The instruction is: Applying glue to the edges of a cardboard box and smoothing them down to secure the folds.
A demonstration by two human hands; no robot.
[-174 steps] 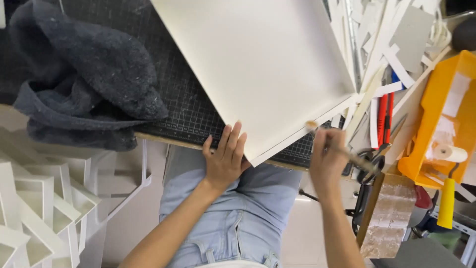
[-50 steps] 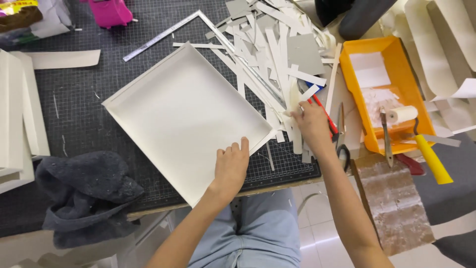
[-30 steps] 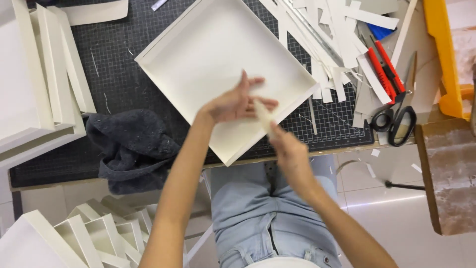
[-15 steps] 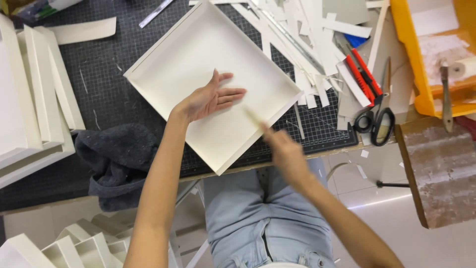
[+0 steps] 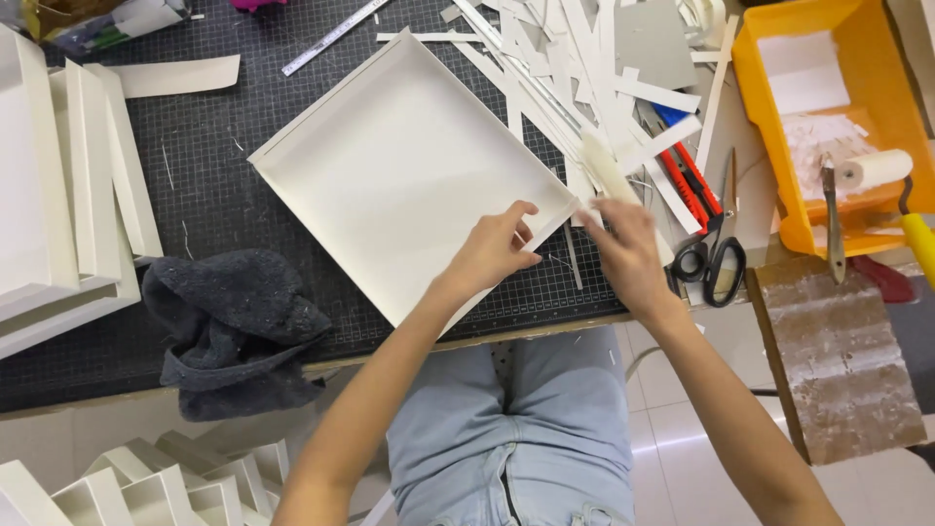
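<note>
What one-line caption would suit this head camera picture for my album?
Left hand steadies a shallow white tray on a cutting mat while the right hand holds a pale tool at its corner.

Both forearms are bare from the elbow down, with no sleeve showing anywhere along them. The left hand (image 5: 492,255) and the right hand (image 5: 628,255) are bare too: no gloves, and no ring, watch or bracelet can be made out on the fingers or wrists. The person wears light blue denim jeans (image 5: 511,429), faded and pale over the thighs, with a stitched seam running down the middle and small metal rivets near the pockets at the bottom edge of the view.
</note>
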